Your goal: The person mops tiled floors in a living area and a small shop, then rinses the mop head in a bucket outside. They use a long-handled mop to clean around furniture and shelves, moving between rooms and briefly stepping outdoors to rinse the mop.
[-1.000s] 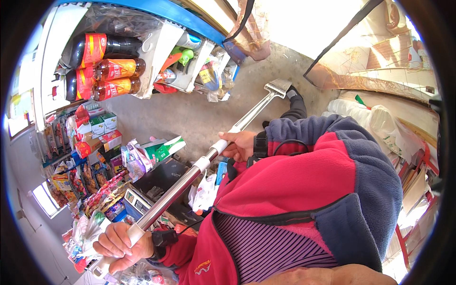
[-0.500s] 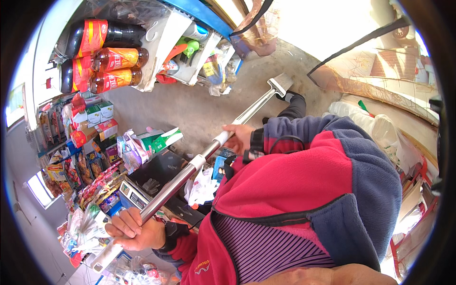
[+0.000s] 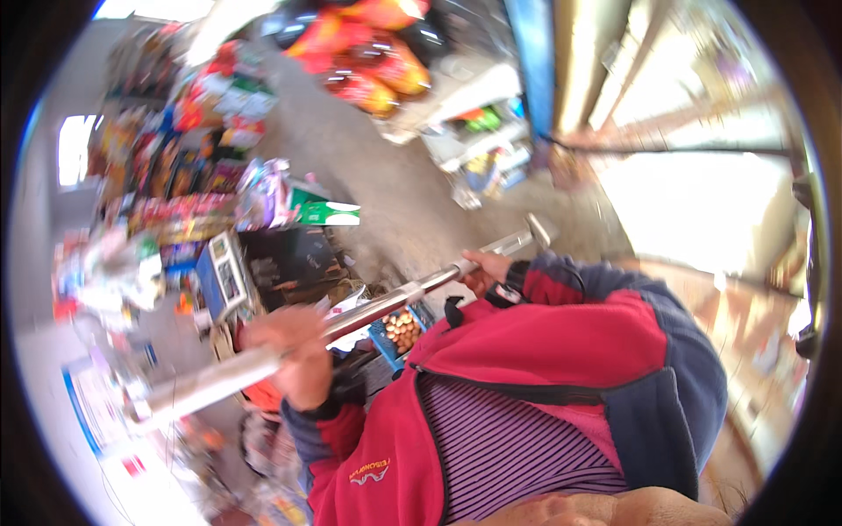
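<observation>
A long-handled mop [image 3: 381, 304], with a silver and white pole, runs slantwise across in front of my body. Its narrow pale head [image 3: 539, 231] is at the far right end, above the concrete floor. My right hand [image 3: 485, 272] is closed round the pole's middle, nearer the head. Lower down on the left, my left hand [image 3: 294, 355] is wrapped round the thicker white part of the handle. That hand is smeared by motion, but its fingers lie over the pole. The handle's butt end [image 3: 140, 412] sticks out past it.
Below the pole sits a blue basket [image 3: 386, 346] of brown eggs. A scale [image 3: 226, 276] stands beside a dark counter surface [image 3: 294, 259]. Shelves of packaged goods [image 3: 180, 158] line the left; dark drink bottles [image 3: 377, 57] fill a rack ahead. Grey floor [image 3: 351, 158] runs between them.
The view has turned, and the surroundings are blurred. The mop's head has swung up and back towards me from near my foot, and the pole lies flatter. The egg basket has come into view.
</observation>
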Motion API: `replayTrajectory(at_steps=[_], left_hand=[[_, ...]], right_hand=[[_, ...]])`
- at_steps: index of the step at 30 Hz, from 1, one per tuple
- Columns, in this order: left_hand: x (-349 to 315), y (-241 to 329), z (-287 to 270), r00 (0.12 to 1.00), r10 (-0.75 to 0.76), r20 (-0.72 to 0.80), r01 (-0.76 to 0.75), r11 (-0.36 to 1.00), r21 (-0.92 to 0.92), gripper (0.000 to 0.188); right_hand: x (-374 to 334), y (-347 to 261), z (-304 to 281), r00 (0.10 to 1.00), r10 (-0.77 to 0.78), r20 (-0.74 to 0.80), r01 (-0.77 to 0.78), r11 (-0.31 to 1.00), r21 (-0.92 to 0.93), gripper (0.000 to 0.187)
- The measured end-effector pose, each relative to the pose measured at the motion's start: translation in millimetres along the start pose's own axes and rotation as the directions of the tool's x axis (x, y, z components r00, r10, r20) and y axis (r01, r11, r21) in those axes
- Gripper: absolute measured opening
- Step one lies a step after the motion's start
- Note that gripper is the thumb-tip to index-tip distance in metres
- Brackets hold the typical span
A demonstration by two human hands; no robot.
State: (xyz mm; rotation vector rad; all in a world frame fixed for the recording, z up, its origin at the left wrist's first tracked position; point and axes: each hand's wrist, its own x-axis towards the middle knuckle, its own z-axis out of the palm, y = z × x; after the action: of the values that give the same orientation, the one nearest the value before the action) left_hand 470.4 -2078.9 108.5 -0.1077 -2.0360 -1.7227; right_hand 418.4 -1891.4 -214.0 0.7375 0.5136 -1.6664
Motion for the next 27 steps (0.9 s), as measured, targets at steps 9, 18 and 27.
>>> replayTrajectory(at_steps=[9, 18, 27], left_hand=[[-45.5, -21.7, 15.9, 0.981, -0.192, 0.013, 0.192, 0.965, -0.179, 0.028], [-106.8, 1.4, 0.2, 0.869, 0.027, -0.494, -0.062, 0.997, -0.055, 0.031], [-108.1, 1.3, 11.8, 0.881, 0.092, -0.464, -0.051, 0.994, 0.100, 0.035]], right_hand=[[-11.1, -60.5, -11.5, 0.974, 0.225, 0.033, -0.200, 0.914, -0.353, 0.046], [-23.5, -123.1, -99.0, 0.969, -0.241, -0.061, 0.202, 0.907, -0.371, 0.020], [-108.2, -166.5, -147.6, 0.668, -0.691, -0.275, 0.647, 0.722, -0.245, 0.016]])
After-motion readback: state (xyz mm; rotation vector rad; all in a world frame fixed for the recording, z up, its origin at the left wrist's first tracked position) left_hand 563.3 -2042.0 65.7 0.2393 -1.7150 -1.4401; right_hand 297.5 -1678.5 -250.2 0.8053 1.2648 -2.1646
